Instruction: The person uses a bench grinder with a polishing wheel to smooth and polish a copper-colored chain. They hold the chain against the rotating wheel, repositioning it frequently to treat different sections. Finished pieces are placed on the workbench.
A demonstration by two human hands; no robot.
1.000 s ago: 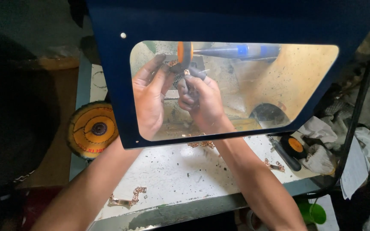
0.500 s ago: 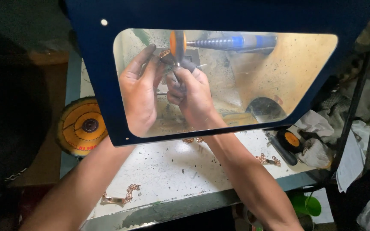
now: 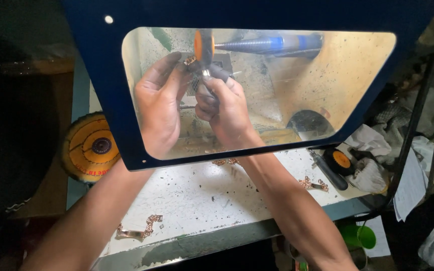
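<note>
- Copper-coloured piece (image 3: 191,60) now pressed nearer the orange buffing wheel (image 3: 198,46), at its 7 o'clock
- Left hand (image 3: 159,100) fingers pinch it; right hand (image 3: 223,105) fingers closed around a dark tool
- Polishing contact continues

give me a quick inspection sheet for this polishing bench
surface: white bench top, speckled with dark grit
job's things: small coppery piece held at the orange spinning wheel on a threaded spindle
clutter: coppery pieces near the front edge, yellow buffing wheel at left, small orange wheel, rags
grippers: left hand and right hand both work behind the clear shield, fingers closed on the piece
cables: black cables hanging at right
surroundings: green cup below the bench, dark blue hood
</note>
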